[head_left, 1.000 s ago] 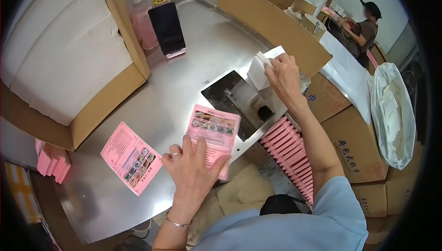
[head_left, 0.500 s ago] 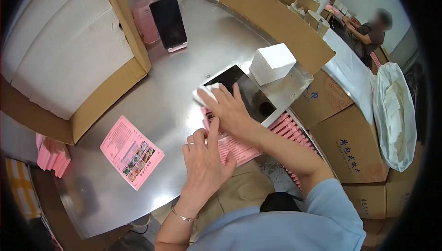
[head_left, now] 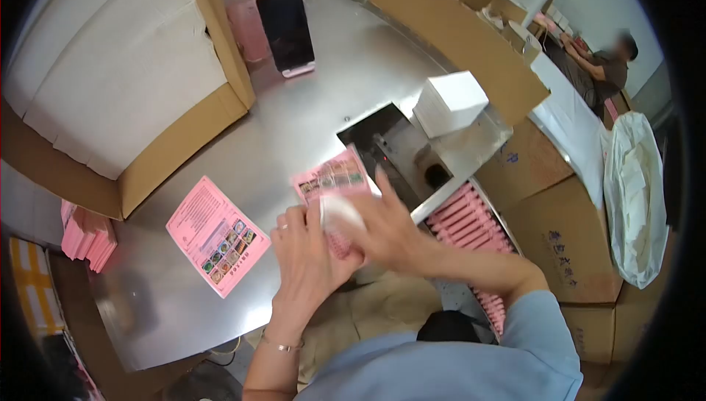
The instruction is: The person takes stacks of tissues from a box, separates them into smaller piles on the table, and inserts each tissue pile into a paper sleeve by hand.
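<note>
At the far left a bundle of pink packets [head_left: 87,238] sits low beside the metal table [head_left: 184,320]; above it stands a cardboard carton [head_left: 180,147] of white paper stacks [head_left: 125,55]. Next, a pink printed packet pile [head_left: 218,239] lies on the tabletop, with a smartphone [head_left: 285,32] on its stand farther back.

The left forearm rises from the bottom edge, the wrist nearly straight, the left hand [head_left: 305,243] back upward. Its fingers lie close together and bent, gripping a pink printed packet [head_left: 334,173] at the table's near edge.

The right forearm reaches in leftward from a bent elbow. The right hand [head_left: 386,232], blurred, is closed on a folded white napkin [head_left: 340,213] over that packet, one finger sticking up apart from the others.

Beyond it are a recess [head_left: 393,152], a white napkin stack [head_left: 452,107], a row of pink packets [head_left: 467,224] below and a white plastic bag [head_left: 634,202].
</note>
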Demonstrator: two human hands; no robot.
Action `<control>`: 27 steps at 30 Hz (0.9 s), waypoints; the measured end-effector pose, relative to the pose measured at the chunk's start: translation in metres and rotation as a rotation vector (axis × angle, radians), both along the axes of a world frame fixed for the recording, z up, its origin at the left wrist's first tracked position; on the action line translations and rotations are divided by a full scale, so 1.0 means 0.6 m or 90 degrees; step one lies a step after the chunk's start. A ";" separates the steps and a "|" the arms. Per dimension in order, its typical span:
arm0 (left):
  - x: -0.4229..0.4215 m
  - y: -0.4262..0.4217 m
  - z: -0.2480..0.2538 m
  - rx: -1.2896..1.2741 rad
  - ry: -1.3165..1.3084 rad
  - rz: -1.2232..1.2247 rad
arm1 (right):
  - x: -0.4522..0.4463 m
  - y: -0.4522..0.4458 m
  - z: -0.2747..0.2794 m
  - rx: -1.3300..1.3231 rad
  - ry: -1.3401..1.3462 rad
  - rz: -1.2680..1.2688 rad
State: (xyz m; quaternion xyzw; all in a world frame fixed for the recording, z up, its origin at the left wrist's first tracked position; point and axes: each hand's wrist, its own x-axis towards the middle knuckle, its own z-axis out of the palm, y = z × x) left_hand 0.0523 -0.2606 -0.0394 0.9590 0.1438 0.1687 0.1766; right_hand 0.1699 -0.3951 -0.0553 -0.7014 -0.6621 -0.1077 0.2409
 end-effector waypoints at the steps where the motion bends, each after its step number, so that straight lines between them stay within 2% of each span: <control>1: 0.009 -0.010 -0.003 -0.036 -0.043 -0.005 | 0.022 0.028 -0.003 -0.042 0.026 -0.067; 2: 0.018 -0.023 -0.001 -0.001 -0.079 -0.012 | 0.043 0.056 -0.007 -0.087 0.048 -0.135; 4: 0.012 -0.026 0.012 -0.008 -0.055 -0.014 | 0.075 0.090 -0.023 -0.044 0.031 -0.200; 7: -0.026 -0.003 0.024 -0.027 -0.038 -0.020 | 0.126 0.051 -0.047 -0.059 -0.012 -0.197; 9: -0.047 -0.001 0.002 -0.134 -0.083 -0.099 | 0.164 0.022 -0.059 -0.006 0.220 -0.281; 11: -0.051 -0.010 0.010 -0.176 -0.071 -0.121 | 0.172 0.007 -0.042 -0.251 0.103 -0.394; 13: -0.056 0.019 0.002 -0.077 -0.247 -0.057 | 0.162 -0.021 -0.013 -0.320 0.026 -0.356; 15: -0.096 0.061 0.016 0.028 -0.239 0.129 | 0.150 -0.043 0.026 -0.057 -0.003 -0.361; 17: -0.131 0.097 0.030 0.135 -0.157 0.321 | 0.170 -0.057 0.088 0.076 -0.197 -0.449; 18: -0.146 0.111 0.018 0.135 -0.148 0.315 | 0.192 -0.061 0.104 0.113 -0.267 -0.502; 19: -0.157 0.125 -0.001 0.163 -0.044 0.317 | 0.227 -0.061 0.095 0.094 -0.307 -0.569; 20: -0.161 0.139 -0.011 0.193 0.051 0.318 | 0.257 -0.069 0.063 0.073 -0.276 -0.558; 21: -0.163 0.153 -0.012 0.196 0.036 0.316 | 0.265 -0.068 0.062 0.083 -0.286 -0.563; 23: -0.180 0.155 -0.019 0.163 0.079 0.224 | 0.261 -0.068 0.053 0.129 -0.173 -0.535; 24: -0.183 0.151 -0.013 0.164 0.093 0.221 | 0.262 -0.069 0.053 0.137 -0.171 -0.541; 26: -0.159 0.146 0.015 0.236 0.020 0.231 | 0.266 -0.068 0.050 0.150 -0.126 -0.544; 27: -0.131 0.112 0.031 0.099 -0.043 0.172 | 0.270 -0.071 0.054 0.162 -0.103 -0.536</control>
